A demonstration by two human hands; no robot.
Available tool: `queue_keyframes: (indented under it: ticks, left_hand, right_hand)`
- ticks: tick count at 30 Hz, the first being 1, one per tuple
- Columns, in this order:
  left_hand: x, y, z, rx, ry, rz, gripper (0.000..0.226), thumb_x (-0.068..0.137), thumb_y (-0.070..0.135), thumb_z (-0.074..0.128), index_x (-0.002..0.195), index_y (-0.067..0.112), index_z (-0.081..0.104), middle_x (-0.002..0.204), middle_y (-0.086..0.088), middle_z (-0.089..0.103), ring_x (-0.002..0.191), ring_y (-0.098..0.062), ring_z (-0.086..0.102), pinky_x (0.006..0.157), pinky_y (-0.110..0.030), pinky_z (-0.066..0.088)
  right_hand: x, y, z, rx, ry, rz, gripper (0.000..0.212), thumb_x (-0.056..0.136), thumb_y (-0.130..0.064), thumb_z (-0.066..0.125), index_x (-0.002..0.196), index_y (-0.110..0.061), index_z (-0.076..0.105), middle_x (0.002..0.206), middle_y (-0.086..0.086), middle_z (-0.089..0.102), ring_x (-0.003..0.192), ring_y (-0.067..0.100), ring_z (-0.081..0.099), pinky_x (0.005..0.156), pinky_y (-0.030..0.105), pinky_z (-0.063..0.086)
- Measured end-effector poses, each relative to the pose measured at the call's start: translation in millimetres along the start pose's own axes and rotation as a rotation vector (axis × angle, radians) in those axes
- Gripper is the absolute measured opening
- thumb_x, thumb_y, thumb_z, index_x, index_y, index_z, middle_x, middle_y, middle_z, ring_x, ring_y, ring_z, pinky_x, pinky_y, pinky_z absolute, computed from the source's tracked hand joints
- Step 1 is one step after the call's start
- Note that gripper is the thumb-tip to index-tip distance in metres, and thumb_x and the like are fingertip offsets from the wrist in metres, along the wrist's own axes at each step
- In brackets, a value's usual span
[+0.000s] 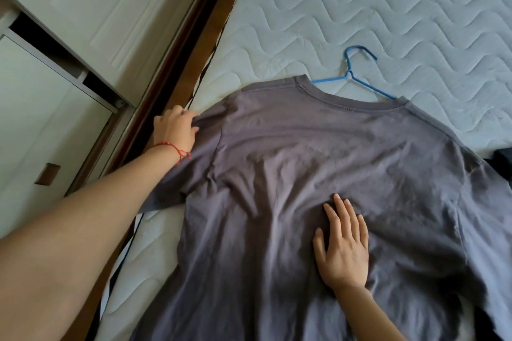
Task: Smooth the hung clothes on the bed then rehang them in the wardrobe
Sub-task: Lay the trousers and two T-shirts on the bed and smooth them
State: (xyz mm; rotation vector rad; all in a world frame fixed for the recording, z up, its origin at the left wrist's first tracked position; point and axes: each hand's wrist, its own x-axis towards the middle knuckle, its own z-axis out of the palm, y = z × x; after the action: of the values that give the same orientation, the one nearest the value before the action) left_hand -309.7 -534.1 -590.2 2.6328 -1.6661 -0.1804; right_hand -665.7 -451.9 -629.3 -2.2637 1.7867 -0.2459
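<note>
A grey T-shirt (318, 152) lies spread flat on the white quilted mattress (360, 8), still creased across its middle. A blue hanger (357, 77) sits inside its neck, with the hook pointing up the bed. My left hand (174, 130), with a red string at the wrist, pinches the left sleeve's shoulder edge near the bed's side. Flat on the shirt's middle, my right hand (345, 243) presses down with straight fingers.
The brown bed frame (194, 44) runs diagonally along the mattress's left edge. Beyond it stands a white wardrobe (97, 8) with a door slightly ajar. A dark garment (502, 158) shows at the right edge of the bed.
</note>
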Motion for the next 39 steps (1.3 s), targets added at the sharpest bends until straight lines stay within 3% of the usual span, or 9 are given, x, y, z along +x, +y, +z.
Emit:
queue_keyframes:
  ticks: [4, 8, 14, 22, 26, 29, 31, 35, 39]
  left_hand:
    - [15.7, -5.8, -11.7, -0.029, 0.169, -0.095, 0.018, 0.089, 0.012, 0.051, 0.100, 0.006, 0.064, 0.107, -0.022, 0.059, 0.103, -0.040, 0.053, 0.088, -0.045, 0.033]
    - [6.5, 2.3, -21.1, -0.153, 0.291, -0.178, 0.029, 0.087, 0.012, 0.053, 0.116, 0.006, 0.055, 0.122, -0.022, 0.050, 0.114, -0.041, 0.046, 0.095, -0.050, 0.032]
    - [-103.0, 13.9, 1.0, -0.410, 0.407, -0.143, 0.031, 0.079, 0.016, 0.060, 0.107, 0.002, 0.060, 0.111, -0.024, 0.056, 0.104, -0.040, 0.052, 0.086, -0.045, 0.041]
    - [-261.5, 1.3, 21.3, -0.504, -0.011, -0.250, 0.044, 0.073, 0.008, 0.073, 0.111, -0.006, 0.057, 0.102, -0.028, 0.058, 0.096, -0.041, 0.055, 0.082, -0.048, 0.048]
    - [-284.0, -2.3, 12.2, -0.480, -0.156, -0.324, 0.032, 0.076, 0.009, 0.070, 0.103, -0.005, 0.063, 0.098, -0.027, 0.062, 0.091, -0.043, 0.059, 0.079, -0.043, 0.047]
    - [-291.0, -4.0, 6.9, -0.483, -0.207, -0.356, 0.018, 0.081, 0.013, 0.066, 0.078, -0.004, 0.062, 0.084, -0.030, 0.066, 0.085, -0.046, 0.060, 0.069, -0.039, 0.041]
    - [-296.7, -10.6, 8.1, -0.520, -0.244, -0.406, 0.028, 0.083, 0.017, 0.065, 0.063, 0.000, 0.054, 0.077, -0.031, 0.065, 0.081, -0.045, 0.060, 0.065, -0.036, 0.036]
    - [-310.5, -23.3, 5.9, -0.618, -0.409, -0.465, 0.029, 0.084, 0.022, 0.064, 0.084, -0.007, 0.068, 0.086, -0.024, 0.069, 0.086, -0.037, 0.063, 0.077, -0.038, 0.046]
    - [-332.0, -36.6, -7.9, -0.654, -0.463, -0.498, 0.029, 0.084, 0.018, 0.064, 0.089, -0.010, 0.068, 0.088, -0.024, 0.068, 0.083, -0.032, 0.062, 0.072, -0.034, 0.042]
  right_hand:
    - [0.6, -0.2, 0.0, -0.014, 0.017, -0.013, 0.047, 0.081, -0.032, 0.039, 0.124, -0.014, 0.049, 0.140, 0.009, 0.048, 0.134, 0.022, 0.031, 0.114, 0.032, 0.010]
    - [0.1, 0.8, -1.5, -0.029, -0.005, -0.016, 0.049, 0.082, -0.033, 0.039, 0.125, -0.013, 0.052, 0.141, 0.009, 0.048, 0.135, 0.020, 0.029, 0.114, 0.032, 0.008]
    - [-2.2, 4.4, -10.9, 0.013, -0.092, -0.031, 0.052, 0.086, -0.037, 0.038, 0.131, -0.015, 0.050, 0.148, 0.005, 0.039, 0.139, 0.016, 0.020, 0.115, 0.027, 0.003]
    - [-102.0, 41.3, -34.9, -0.036, -0.021, 0.296, 0.052, 0.082, -0.037, 0.036, 0.124, -0.013, 0.055, 0.141, 0.011, 0.048, 0.133, 0.021, 0.026, 0.110, 0.038, 0.011]
    - [-174.4, 63.0, -45.0, -0.035, 0.025, 0.455, 0.051, 0.079, -0.036, 0.038, 0.123, -0.015, 0.052, 0.137, 0.017, 0.049, 0.130, 0.027, 0.032, 0.104, 0.047, 0.024]
    - [-212.3, 73.6, -53.2, 0.004, 0.038, 0.546, 0.050, 0.079, -0.036, 0.047, 0.123, -0.013, 0.051, 0.136, 0.022, 0.049, 0.125, 0.035, 0.040, 0.095, 0.051, 0.038]
    - [-224.4, 80.6, -62.4, 0.076, 0.030, 0.646, 0.052, 0.076, -0.022, 0.069, 0.123, -0.004, 0.054, 0.131, 0.027, 0.050, 0.115, 0.046, 0.050, 0.087, 0.054, 0.046]
    - [-228.6, 89.3, -89.4, 0.305, -0.061, 0.935, 0.051, 0.085, -0.023, 0.063, 0.131, -0.008, 0.044, 0.127, 0.023, 0.053, 0.113, 0.044, 0.052, 0.087, 0.046, 0.043]
    - [-247.8, 107.0, -102.8, 0.370, -0.120, 1.057, 0.031, 0.088, -0.027, 0.058, 0.111, -0.007, 0.060, 0.116, 0.022, 0.062, 0.107, 0.042, 0.055, 0.086, 0.043, 0.043]
